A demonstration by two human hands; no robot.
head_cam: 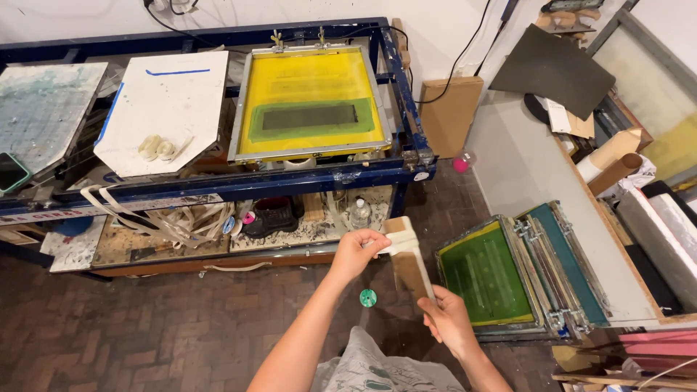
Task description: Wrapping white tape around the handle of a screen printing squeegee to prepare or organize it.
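I hold a wooden-handled squeegee in front of me with both hands. My left hand pinches its upper end, which is wrapped in pale tape. My right hand grips its lower end. Beyond it stands a blue metal printing press. A yellow screen in a metal frame lies on the press, with a green-bordered dark window in its middle. To its left sits a white platen with a strip of blue tape and two rolls of pale tape.
Several framed screens, green and teal, lean on the brick floor at my right against a grey counter. A small green disc lies on the floor. A shelf under the press holds bottles, tape loops and clutter. Cardboard leans on the wall.
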